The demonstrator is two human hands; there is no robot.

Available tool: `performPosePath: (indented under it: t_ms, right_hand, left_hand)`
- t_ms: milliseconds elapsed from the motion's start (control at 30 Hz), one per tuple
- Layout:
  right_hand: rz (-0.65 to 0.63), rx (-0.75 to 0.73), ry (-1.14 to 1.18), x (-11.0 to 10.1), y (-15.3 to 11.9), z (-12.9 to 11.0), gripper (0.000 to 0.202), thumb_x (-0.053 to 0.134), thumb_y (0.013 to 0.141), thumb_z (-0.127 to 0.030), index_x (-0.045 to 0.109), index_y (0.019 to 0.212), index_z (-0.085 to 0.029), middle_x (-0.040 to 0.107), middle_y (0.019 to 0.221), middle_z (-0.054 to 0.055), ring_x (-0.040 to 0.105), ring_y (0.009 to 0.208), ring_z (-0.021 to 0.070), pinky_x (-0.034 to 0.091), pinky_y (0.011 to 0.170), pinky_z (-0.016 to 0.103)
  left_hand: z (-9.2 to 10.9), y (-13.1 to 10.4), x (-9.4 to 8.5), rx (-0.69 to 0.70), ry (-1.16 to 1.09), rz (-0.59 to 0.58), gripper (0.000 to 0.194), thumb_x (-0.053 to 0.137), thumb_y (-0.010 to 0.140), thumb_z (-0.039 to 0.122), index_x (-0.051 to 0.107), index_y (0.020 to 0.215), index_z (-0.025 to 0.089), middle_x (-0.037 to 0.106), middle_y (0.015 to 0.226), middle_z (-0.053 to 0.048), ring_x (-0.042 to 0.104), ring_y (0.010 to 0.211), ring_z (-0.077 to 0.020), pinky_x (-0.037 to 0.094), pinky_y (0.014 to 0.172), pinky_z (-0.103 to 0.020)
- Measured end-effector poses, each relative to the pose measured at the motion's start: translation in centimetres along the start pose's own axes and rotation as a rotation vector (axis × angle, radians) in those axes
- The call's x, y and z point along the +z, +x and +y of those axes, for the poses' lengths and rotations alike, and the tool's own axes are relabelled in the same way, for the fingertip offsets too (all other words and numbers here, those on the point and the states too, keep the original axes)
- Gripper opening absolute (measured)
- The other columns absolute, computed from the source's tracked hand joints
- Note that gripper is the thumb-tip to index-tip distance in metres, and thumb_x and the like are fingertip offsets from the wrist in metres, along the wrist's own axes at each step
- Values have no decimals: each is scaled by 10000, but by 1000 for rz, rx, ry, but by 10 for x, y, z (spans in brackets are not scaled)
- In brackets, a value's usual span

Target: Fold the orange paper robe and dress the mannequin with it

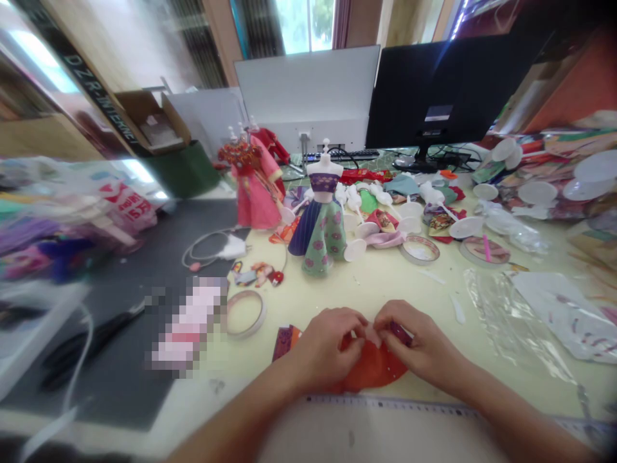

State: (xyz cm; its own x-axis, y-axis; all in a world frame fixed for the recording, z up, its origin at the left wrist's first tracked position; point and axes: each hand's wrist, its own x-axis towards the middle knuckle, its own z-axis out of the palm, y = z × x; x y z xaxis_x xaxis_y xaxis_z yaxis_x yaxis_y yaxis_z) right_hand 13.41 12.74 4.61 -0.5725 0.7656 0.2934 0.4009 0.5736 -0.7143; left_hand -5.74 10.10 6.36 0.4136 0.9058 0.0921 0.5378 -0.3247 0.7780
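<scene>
My left hand [328, 341] and my right hand [419, 337] meet over a piece of orange cloth [366, 373] at the table's front edge. Both hands are closed in a pinch, with the fingertips almost touching. Between them a small pale pink bit [371, 334] sticks up; I cannot make out whether it is part of the cloth. Purple patterned fabric [282, 342] shows left of my left hand, next to the orange. A miniature dress form [324, 222] in a purple top and a blue and green skirt stands upright beyond my hands.
A tape roll [245, 314] lies left of my hands, near a blurred-out pink object [193, 325]. Scissors [87, 347] rest on the dark mat. Dressed forms in pink [255, 193] stand behind. White stands, scraps, more tape rolls [420, 249] and clear plastic bags [511, 315] fill the right.
</scene>
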Motion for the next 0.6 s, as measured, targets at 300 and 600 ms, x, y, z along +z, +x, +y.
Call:
performPosePath:
  t_ms: [300, 600]
  right_hand:
    - [38, -7, 119, -2, -2, 0, 150, 428, 756, -88, 524, 762, -203, 556, 730, 10, 521, 692, 144, 416, 638, 268]
    - [37, -49, 166, -3, -3, -3, 153, 449, 768, -74, 529, 786, -204, 566, 743, 6, 527, 733, 140, 426, 696, 273]
  left_hand:
    - [5, 1, -2, 52, -109, -15, 291, 425, 707, 19, 620, 809, 209, 667, 934, -9, 472, 1148, -145, 394, 930, -268]
    - [4, 0, -1, 65, -187, -55, 264, 436, 675, 11, 600, 778, 191, 649, 954, -29, 456, 1167, -166, 425, 868, -243]
